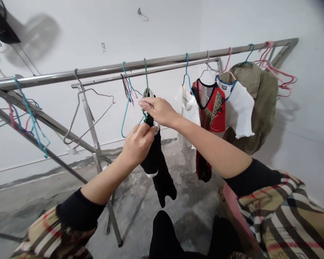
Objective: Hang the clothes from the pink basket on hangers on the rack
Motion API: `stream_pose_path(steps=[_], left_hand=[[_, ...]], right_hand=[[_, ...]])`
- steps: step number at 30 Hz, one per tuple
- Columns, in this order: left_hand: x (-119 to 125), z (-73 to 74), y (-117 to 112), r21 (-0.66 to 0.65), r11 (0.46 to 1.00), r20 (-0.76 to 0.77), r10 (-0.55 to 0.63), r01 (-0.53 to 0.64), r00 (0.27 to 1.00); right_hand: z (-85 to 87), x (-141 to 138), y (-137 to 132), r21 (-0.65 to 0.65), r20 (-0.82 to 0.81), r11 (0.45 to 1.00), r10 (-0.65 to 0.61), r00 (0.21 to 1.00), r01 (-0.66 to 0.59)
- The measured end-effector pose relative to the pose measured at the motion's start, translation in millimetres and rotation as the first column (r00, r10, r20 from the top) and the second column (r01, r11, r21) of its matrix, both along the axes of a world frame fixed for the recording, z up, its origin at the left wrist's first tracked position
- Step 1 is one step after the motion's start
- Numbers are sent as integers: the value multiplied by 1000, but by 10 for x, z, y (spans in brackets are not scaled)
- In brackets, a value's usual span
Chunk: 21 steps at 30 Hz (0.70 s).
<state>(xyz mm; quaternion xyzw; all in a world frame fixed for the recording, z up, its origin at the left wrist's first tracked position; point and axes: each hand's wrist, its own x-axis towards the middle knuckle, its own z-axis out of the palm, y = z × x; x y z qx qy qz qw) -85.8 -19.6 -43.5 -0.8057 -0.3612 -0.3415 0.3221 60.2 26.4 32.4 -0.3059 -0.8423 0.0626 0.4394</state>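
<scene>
A black garment (164, 180) with white trim and a grey-and-white patterned collar hangs from a green hanger (145, 73) on the rail. My left hand (140, 142) is closed on the garment's upper part, below the hanger's hook. Just above it, my right hand (160, 109) has its fingers pressed together at the collar. Both hands hide the hanger's lower part and much of the collar. A bare light-blue hanger (127, 102) hangs right beside the garment on its left.
The metal rail (97, 71) crosses the view before a white wall. To the right hang a white top (190, 108), a red patterned top (217, 118), a white shirt (243, 108) and an olive garment (267, 104). Bare grey (77, 108) and blue hangers (29, 111) hang left.
</scene>
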Motion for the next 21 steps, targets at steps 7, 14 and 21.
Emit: stream_pose_path(steps=[7,14,21], left_hand=[[40,-223,318,-310,931,447,-35,191,894],[90,-407,491,-530,760,634,62,375,771],[105,-718,1014,-668,697,615,318,262,722]], right_hand=[[-86,71,-90,37,-240,993,116,964,-110],[-1253,509,-76,-408,-299,913,-110,948,-23],[-2560,770,-418,-737,-382,658,-216,899,-155]])
